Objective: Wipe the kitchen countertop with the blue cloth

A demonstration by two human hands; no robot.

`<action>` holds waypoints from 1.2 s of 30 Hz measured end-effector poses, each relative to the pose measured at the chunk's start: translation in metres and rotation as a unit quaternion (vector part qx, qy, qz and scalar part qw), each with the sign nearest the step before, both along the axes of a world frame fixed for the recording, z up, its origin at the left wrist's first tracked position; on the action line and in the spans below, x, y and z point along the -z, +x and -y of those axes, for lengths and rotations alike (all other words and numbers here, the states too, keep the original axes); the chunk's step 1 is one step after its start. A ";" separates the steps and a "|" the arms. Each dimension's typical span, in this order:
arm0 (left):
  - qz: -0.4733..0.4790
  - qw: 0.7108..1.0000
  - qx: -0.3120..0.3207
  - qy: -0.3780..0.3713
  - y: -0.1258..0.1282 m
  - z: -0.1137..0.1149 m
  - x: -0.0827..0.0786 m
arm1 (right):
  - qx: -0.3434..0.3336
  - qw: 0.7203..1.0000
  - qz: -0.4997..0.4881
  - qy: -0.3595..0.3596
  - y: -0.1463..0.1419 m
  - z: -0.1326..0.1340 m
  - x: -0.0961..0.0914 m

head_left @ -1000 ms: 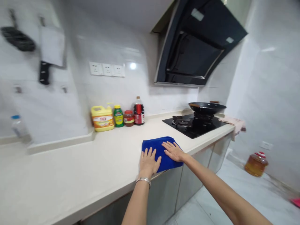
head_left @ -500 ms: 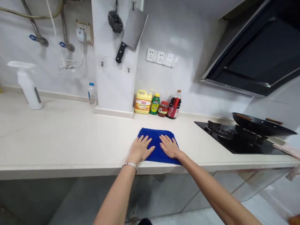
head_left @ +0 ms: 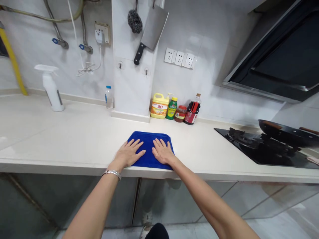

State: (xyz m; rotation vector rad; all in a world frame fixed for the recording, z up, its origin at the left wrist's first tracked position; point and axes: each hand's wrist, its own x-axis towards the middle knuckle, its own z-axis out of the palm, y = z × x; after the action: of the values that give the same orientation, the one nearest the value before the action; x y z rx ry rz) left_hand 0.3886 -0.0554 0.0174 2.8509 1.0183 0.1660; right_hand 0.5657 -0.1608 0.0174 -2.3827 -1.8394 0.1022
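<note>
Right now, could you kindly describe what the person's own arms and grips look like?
The left arm has a silver-coloured bracelet at the wrist; the right arm has nothing there. No sleeves show on either. The left grip and right grip are ungloved hands, with no rings that I can make out.

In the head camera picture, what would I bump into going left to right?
White spray bottle, blue-capped bottle, left hand, right hand, dark bottle with a red label, wok. Both hands lie on the blue cloth.
</note>
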 end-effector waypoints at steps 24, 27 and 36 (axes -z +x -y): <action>0.001 0.997 -0.077 -0.022 -0.040 -0.093 -0.006 | -0.055 0.998 -0.035 -0.001 -0.038 -0.103 -0.004; -0.006 0.995 -0.094 -0.017 -0.042 -0.110 -0.006 | -0.057 0.998 -0.029 -0.003 -0.040 -0.127 -0.003; -0.008 0.994 -0.106 0.005 -0.046 -0.163 -0.001 | -0.051 0.999 -0.012 -0.012 -0.045 -0.186 -0.004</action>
State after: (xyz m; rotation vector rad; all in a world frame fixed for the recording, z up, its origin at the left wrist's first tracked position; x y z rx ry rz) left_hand 0.3425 0.1073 0.0181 2.7526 1.3258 0.1665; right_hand 0.5205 0.0247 0.0213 -2.2915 -1.9607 0.1623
